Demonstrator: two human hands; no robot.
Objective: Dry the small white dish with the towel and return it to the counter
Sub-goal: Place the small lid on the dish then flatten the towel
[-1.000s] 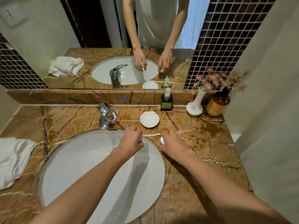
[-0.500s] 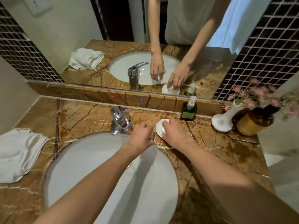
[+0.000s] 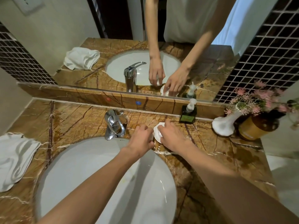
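Note:
The small white dish (image 3: pixel 156 134) sits on the marble counter just right of the tap, mostly covered by my right hand (image 3: pixel 173 137). That hand's fingers curl over the dish, and the mirror shows them resting on it. My left hand (image 3: pixel 140 141) is beside it at the basin's back rim, with its fingers closed around a small white object that is barely visible. The white towel (image 3: pixel 15 159) lies crumpled at the counter's far left, away from both hands.
A chrome tap (image 3: pixel 114 124) stands behind the white basin (image 3: pixel 77 175). A dark soap dispenser (image 3: pixel 188 113), a white vase with pink flowers (image 3: pixel 224 125) and an amber jar (image 3: pixel 257 126) stand at the back right. A mirror runs along the wall.
Both hands moved forward from the basin rim to the dish. My right hand now covers the dish, which earlier stood apart from it.

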